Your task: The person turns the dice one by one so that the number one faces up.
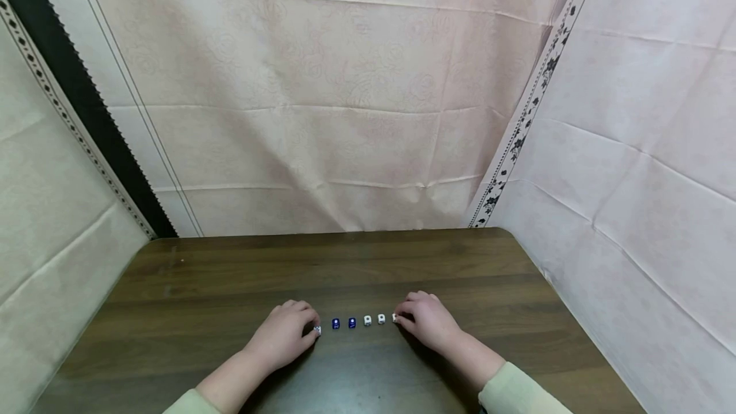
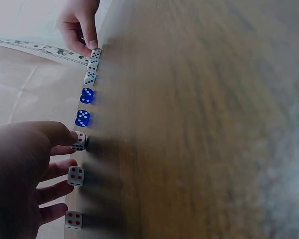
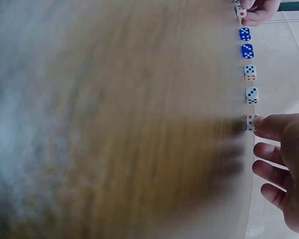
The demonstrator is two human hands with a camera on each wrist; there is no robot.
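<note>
A row of small dice runs across the wooden table. My left hand [image 1: 284, 332] pinches a white die [image 2: 79, 146] with red and dark pips between thumb and index finger. Two further white dice, one [image 2: 75, 176] by its middle fingers and another [image 2: 74, 219] by its little finger, are hidden behind this hand in the head view. My right hand [image 1: 430, 321] pinches the white die [image 3: 250, 122] at the row's right end, its other fingers loosely bent. Between the hands stand two blue dice [image 1: 336, 323] [image 1: 352, 322] and two white dice [image 1: 367, 320] [image 1: 381, 319].
The brown wooden table [image 1: 368, 267] has rounded far corners. Pale cloth [image 1: 345, 82] hangs behind it, with more cloth along the left side [image 1: 52, 209] and right side [image 1: 644, 177]. Both forearms come in from the near edge in light green sleeves [image 1: 517, 391].
</note>
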